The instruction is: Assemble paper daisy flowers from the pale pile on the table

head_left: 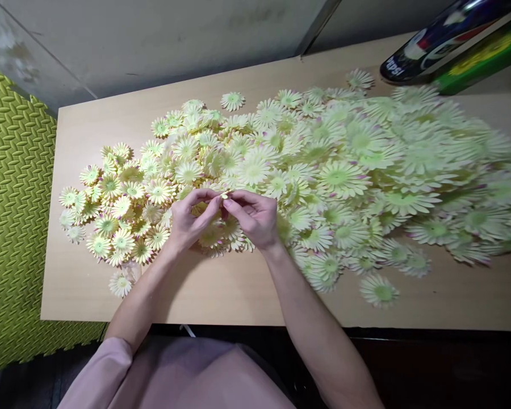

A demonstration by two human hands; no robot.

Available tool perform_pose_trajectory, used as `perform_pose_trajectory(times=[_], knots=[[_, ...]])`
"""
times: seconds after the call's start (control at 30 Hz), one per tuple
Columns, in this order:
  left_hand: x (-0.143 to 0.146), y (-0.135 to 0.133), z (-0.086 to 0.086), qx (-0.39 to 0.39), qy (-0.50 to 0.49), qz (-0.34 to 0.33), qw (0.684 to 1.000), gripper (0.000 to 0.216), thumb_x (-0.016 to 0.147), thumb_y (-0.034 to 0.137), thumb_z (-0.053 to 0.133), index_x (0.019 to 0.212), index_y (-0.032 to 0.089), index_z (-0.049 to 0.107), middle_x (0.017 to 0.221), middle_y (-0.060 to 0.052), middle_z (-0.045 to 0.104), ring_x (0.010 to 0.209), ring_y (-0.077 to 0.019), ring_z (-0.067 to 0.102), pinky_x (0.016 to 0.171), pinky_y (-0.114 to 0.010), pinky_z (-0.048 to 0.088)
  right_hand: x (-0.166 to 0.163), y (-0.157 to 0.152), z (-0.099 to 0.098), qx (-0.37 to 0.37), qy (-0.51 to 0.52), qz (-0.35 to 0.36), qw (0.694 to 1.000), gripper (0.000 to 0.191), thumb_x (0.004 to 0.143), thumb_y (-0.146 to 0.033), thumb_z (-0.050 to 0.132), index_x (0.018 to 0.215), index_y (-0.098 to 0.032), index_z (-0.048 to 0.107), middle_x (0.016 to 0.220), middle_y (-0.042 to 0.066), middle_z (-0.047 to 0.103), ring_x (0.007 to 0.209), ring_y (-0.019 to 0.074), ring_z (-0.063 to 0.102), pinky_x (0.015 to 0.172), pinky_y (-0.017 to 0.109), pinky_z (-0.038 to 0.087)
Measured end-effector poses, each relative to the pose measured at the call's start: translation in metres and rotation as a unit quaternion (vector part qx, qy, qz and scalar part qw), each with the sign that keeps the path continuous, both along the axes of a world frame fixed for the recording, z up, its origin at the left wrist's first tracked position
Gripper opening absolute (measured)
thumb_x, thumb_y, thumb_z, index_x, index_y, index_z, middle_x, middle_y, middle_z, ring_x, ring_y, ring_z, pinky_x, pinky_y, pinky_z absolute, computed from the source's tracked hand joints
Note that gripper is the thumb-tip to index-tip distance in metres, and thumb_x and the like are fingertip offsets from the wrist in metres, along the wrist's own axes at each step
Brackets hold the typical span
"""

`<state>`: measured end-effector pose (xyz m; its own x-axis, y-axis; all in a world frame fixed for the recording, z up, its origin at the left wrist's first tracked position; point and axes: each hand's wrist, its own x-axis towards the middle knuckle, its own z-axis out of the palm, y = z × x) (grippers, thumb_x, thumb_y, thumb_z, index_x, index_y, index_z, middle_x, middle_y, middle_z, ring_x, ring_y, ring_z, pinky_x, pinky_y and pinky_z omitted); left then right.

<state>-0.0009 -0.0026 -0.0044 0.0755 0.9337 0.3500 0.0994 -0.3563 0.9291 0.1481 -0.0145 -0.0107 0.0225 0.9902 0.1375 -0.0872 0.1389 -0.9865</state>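
Note:
Both hands meet above the near edge of a wide heap of pale yellow-green artificial flower heads (255, 170), some with purple-tipped petals. My left hand (191, 216) pinches a small pale yellow flower piece (225, 195) between thumb and forefinger. From the other side, my right hand (253, 216) grips the same piece with thumb and fingertips. Most of the piece is covered by the fingers, so its full shape cannot be made out. Smaller flower heads (121, 207) lie left of my left hand, and larger ones (343, 177) spread to the right.
A light wooden table (221, 289) bears the heap. At the back right stand a dark Pepsi bottle (426, 51) and a green container (485, 57). A textured yellow-green foam mat (17, 216) rises at the left, and a grey wall (162, 40) runs behind the table.

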Motion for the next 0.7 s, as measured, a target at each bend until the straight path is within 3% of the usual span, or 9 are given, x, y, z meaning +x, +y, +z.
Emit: perform_pose_trajectory(times=[0.3,0.7], knots=[[-0.0022,0.0035,-0.0017,-0.092,-0.062,-0.04,0.993,0.023,0.085,0.036,0.069,0.093,0.016,0.075,0.089,-0.007,0.077,0.078,-0.0125,0.072,0.072,-0.022,0.055,0.002,0.0015,-0.0026,-0.004,-0.013,-0.003,1.0,0.017,0.083,-0.037,0.07,0.078,-0.021,0.071,0.063,-0.001,0.065,0.055,0.0134,0.061,0.054,0.027,0.053],[-0.0005,0.003,-0.0015,-0.027,-0.024,-0.014,0.999,0.016,0.085,0.029,0.07,0.092,0.018,0.077,0.089,-0.007,0.079,0.078,-0.0137,0.074,0.073,-0.024,0.059,0.0021,-0.0001,-0.002,-0.003,-0.004,0.011,1.0,0.013,0.083,-0.035,0.071,0.083,-0.022,0.072,0.068,-0.001,0.067,0.057,0.0139,0.063,0.055,0.027,0.055]])
